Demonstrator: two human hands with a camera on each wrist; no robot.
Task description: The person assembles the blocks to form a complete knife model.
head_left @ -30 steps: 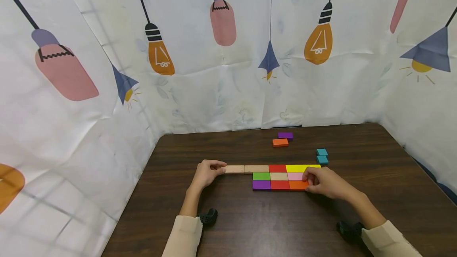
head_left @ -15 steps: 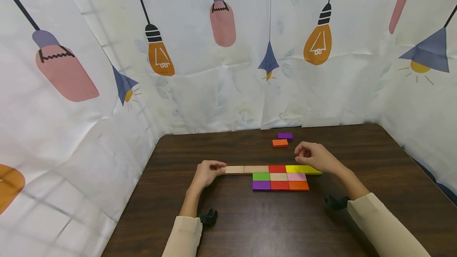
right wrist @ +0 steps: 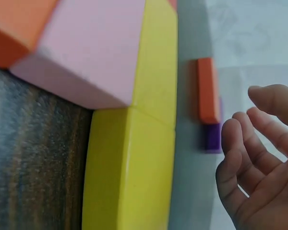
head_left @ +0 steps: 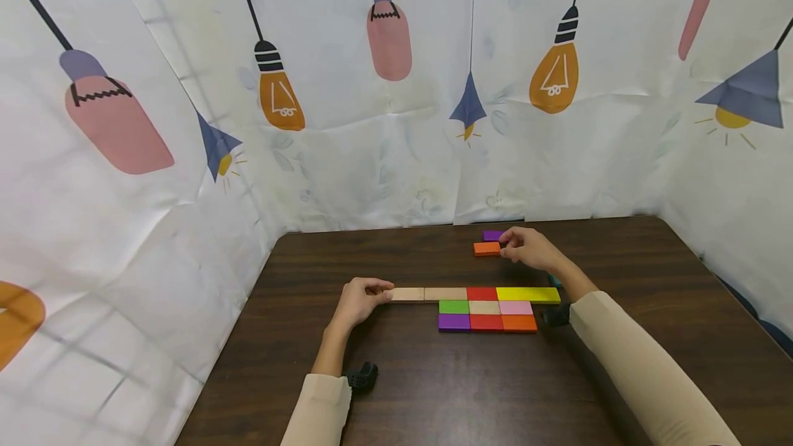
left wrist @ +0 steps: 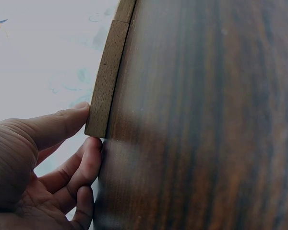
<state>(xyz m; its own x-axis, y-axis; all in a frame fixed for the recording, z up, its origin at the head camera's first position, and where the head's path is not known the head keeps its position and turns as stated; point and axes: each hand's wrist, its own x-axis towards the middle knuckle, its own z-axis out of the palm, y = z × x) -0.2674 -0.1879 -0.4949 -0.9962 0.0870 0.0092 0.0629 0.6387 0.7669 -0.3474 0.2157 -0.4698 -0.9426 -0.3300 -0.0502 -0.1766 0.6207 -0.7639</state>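
Note:
My left hand (head_left: 384,290) rests on the table at the left end of a natural wooden block (head_left: 407,294); in the left wrist view its thumb and forefinger pinch that block's (left wrist: 105,81) end. The block heads a flat row with another wooden piece, a red block (head_left: 481,293) and yellow blocks (head_left: 528,294). Below lie green, wooden and pink blocks (head_left: 515,307), then purple, red and orange ones. My right hand (head_left: 509,243) hovers at the back beside a loose orange block (head_left: 486,248) and purple block (head_left: 492,235), fingers loosely curled and holding nothing (right wrist: 247,115).
The dark wooden table (head_left: 434,391) is walled by a white printed cloth (head_left: 384,157) at the back and on both sides. A teal block (head_left: 553,280) peeks out behind my right forearm. Black wrist mounts (head_left: 361,377) sit near both sleeves.
My right hand left the orange and pink blocks at the mosaic's right side and moved up and back to the loose orange and purple blocks. The left hand has not moved.

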